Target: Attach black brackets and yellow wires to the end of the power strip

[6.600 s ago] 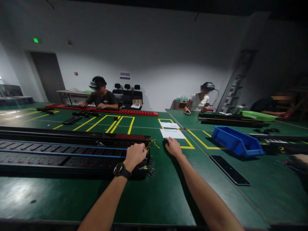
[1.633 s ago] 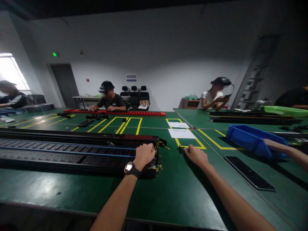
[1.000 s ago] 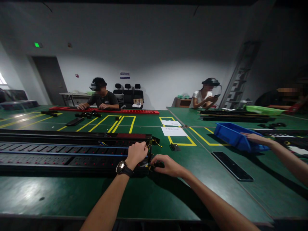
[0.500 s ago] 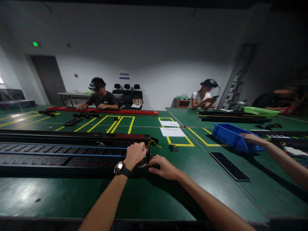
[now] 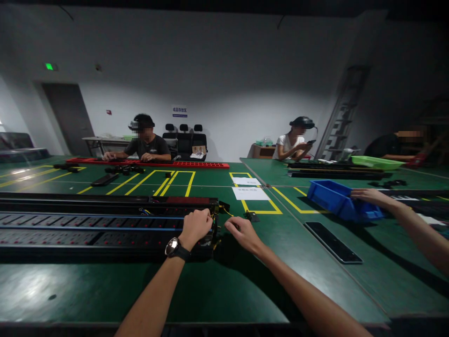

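Note:
A long black power distribution unit (image 5: 115, 238) lies across the left of the table, with rows of sockets, red dots and blue strips along it. My left hand (image 5: 197, 228), a watch on its wrist, is closed over the unit's right end; its fingertips are partly hidden. Just right of that end, apart from it, my right hand (image 5: 244, 235) hovers with thumb and fingers curled together. Whatever is between them, if anything, is too small to tell. Yellow wires (image 5: 228, 213) stick out from the end. A small black part (image 5: 252, 216) lies just beyond my right hand.
To the right lies a phone (image 5: 333, 242). Behind it stands a blue bin (image 5: 329, 199), with another person's hand (image 5: 372, 196) at its rim. White paper sheets (image 5: 250, 194) lie on the green table amid yellow tape. Two people sit across, near a red rail (image 5: 196, 164).
My right hand has drawn back from the unit's end, moving slightly right and up, and its fingers have curled in. My left hand stays on the end.

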Motion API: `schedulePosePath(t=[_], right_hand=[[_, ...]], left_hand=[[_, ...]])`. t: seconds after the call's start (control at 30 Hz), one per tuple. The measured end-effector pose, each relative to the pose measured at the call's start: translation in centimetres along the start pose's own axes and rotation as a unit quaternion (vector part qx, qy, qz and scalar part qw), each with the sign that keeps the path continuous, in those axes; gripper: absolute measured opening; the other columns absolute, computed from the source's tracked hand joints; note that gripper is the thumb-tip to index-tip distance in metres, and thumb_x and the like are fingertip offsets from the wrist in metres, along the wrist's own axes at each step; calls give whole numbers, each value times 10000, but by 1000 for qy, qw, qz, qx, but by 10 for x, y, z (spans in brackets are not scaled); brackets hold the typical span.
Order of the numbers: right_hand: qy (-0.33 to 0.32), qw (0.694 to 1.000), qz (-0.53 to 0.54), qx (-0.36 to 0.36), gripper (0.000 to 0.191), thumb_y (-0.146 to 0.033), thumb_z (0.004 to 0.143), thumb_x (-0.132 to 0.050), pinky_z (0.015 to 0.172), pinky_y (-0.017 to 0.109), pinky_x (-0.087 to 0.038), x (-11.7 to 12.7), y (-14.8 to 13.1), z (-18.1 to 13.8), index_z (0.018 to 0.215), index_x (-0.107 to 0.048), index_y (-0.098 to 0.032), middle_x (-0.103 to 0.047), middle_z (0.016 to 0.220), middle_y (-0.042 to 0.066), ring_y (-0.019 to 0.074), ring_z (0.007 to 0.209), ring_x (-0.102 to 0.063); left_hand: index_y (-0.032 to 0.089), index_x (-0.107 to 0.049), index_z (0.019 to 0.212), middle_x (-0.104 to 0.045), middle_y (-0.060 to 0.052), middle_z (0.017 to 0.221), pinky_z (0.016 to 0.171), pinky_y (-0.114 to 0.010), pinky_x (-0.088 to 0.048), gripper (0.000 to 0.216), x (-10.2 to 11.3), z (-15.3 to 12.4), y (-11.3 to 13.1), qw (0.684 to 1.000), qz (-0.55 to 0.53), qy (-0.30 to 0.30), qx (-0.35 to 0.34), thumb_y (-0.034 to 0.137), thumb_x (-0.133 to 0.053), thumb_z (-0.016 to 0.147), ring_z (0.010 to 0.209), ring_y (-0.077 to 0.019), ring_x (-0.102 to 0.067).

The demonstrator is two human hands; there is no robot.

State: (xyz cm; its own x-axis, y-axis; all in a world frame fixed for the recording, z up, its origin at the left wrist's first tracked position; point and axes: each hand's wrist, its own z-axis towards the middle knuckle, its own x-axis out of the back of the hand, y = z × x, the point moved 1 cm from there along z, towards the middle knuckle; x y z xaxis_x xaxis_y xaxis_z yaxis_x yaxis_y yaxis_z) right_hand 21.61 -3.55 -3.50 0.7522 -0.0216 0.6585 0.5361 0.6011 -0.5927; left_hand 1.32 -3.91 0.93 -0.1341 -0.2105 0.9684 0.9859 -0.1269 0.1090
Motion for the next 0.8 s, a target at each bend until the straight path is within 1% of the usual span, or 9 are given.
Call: schedulePosePath(t=[0.1,0.17,0.2,0.27,0.33,0.4,0.47,0.6,0.8], right_hand=[[-22,990,-133,-39,347,-418,1007,-494,758,309,-449,6,22,0,878,-729,-197,-639,857,71,216,823,-609],[-22,984,-165,-61,308,-416,998,-524,777,312,-466,6,27,-1,1089,-723,-200,-615,967,86,213,844,-611],[-19,985,-163,-58,346,-408,1000,-523,800,315,-476,4,26,-1,1239,-674,-208,-602,1031,92,210,863,-615],[-31,989,-141,-12,480,-399,1021,-491,870,328,-486,1,15,-1,1473,-499,-238,-578,1136,97,208,937,-619],[-65,990,-115,58,505,-407,1045,-444,939,341,-477,-2,0,0,1530,-421,-268,-573,1202,95,211,1031,-611],[-85,986,-104,102,436,-415,1056,-418,975,350,-464,-3,-10,1,1453,-511,-260,-601,1201,92,218,1085,-597],[-67,988,-101,97,339,-394,1053,-426,949,347,-467,-1,-10,1,1267,-629,-225,-645,1112,85,216,1046,-605],[14,996,-81,32,137,-290,963,-544,798,309,-468,6,14,3,922,-643,-205,-676,889,43,195,855,-620],[104,990,-22,-90,123,-289,853,-583,635,284,-412,22,62,8,800,-654,-203,-682,728,42,179,674,-598]], left_hand=[[243,-676,962,-748,-76,907,774,-339,-507,249,0,0,0,1000,-1,4,-9,310,-436,965,887,-271,-725],[243,-674,956,-750,-73,913,769,-335,-506,249,1,-1,0,1000,-3,8,-13,300,-432,963,884,-268,-725],[243,-675,956,-751,-73,925,772,-332,-505,247,1,-1,1,1000,-5,10,-14,297,-434,961,886,-264,-725],[242,-678,960,-753,-74,957,783,-324,-503,248,2,-1,1,1000,-10,10,-18,297,-436,962,896,-253,-724],[243,-681,974,-752,-77,987,791,-318,-501,247,3,-2,2,1000,-14,8,-24,302,-441,962,907,-246,-721],[246,-684,987,-751,-74,998,796,-314,-499,236,4,-2,2,999,-18,6,-30,301,-456,954,916,-243,-717],[249,-688,990,-752,-68,996,800,-315,-499,223,5,-2,2,999,-22,8,-34,292,-476,941,917,-241,-713],[264,-717,985,-762,-57,992,821,-329,-502,222,4,-3,2,998,-29,2,-64,293,-505,922,923,-246,-713],[296,-775,974,-783,-47,1020,825,-324,-508,271,2,-2,0,992,-52,-36,-109,332,-509,932,953,-251,-720]])
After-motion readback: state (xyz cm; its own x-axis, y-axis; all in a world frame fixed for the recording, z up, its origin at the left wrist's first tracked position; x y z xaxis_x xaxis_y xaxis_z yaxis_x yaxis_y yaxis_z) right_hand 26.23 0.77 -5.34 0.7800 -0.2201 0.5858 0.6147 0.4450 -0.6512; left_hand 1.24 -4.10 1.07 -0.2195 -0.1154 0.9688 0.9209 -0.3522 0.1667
